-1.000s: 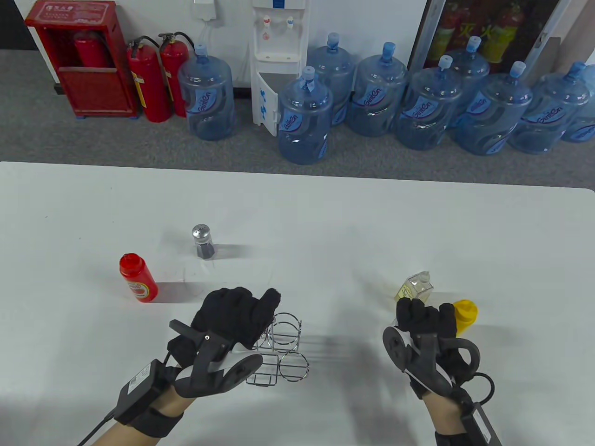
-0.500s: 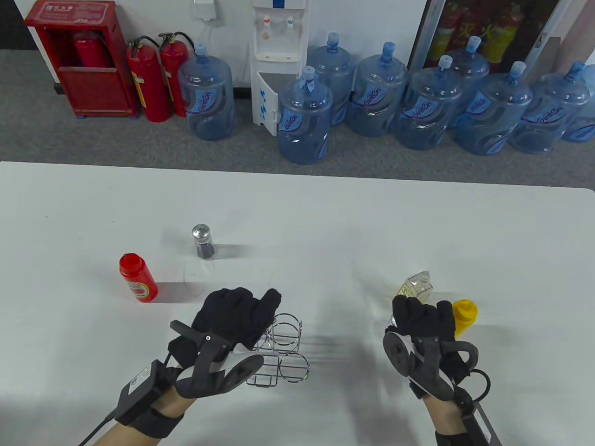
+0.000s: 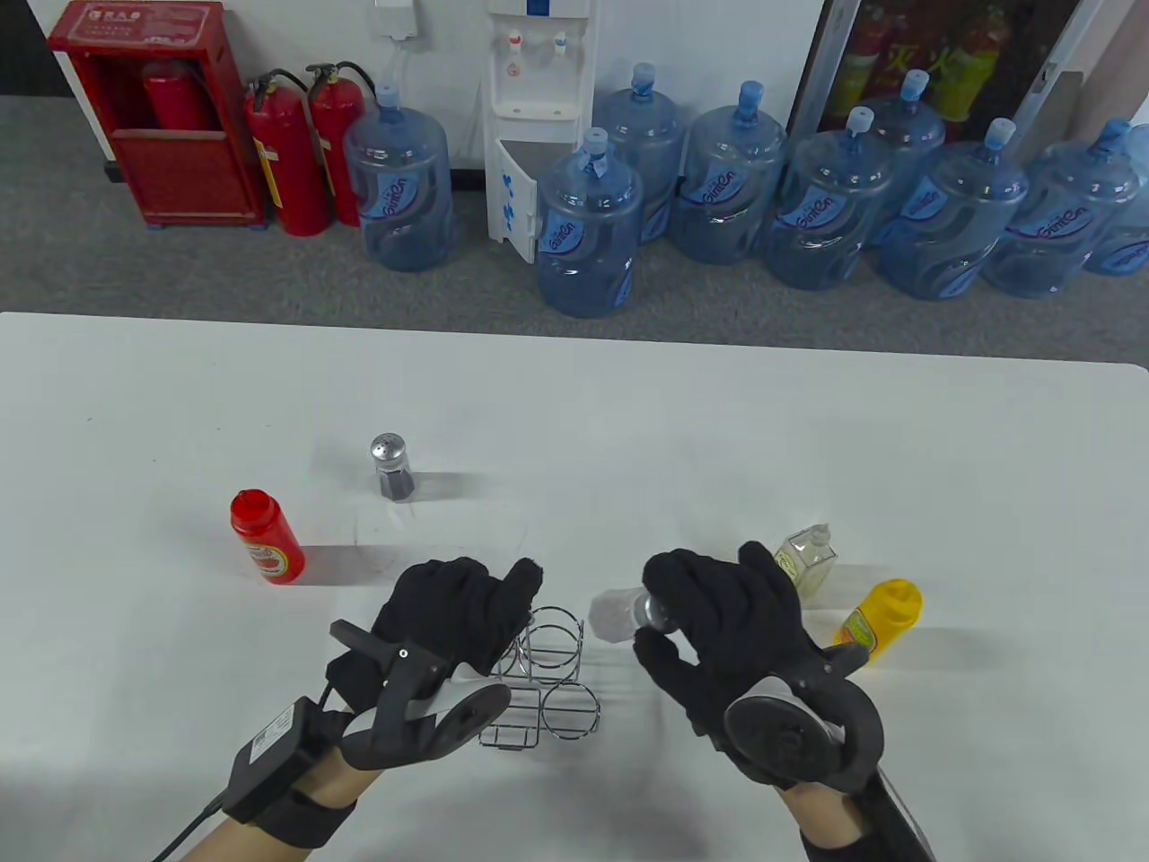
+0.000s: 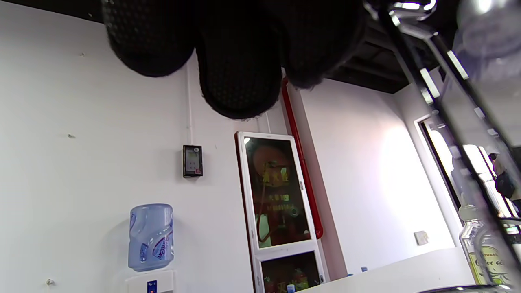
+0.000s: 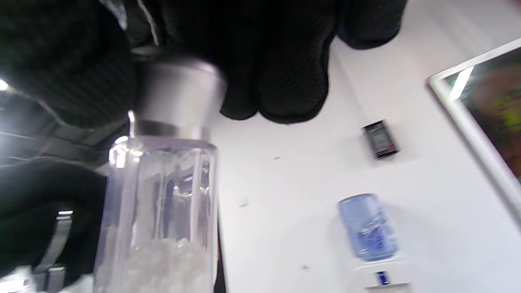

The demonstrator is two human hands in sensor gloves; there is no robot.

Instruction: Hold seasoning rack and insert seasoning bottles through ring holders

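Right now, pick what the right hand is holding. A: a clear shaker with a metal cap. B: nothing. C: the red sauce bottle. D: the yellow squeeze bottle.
A: the right hand grips a clear shaker by its metal cap, carried just right of the wire rack; the red bottle and yellow bottle stand on the table untouched.

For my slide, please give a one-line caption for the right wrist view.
Black-gloved right hand holds a clear glass shaker with a silver metal cap by its cap, white crystals inside.

Grey carpet [image 3: 179, 269] runs behind the white table [image 3: 628, 404]. Blue water jugs [image 3: 588, 229] crowd a white dispenser [image 3: 539, 108]; red extinguishers [image 3: 287, 153] stand left.
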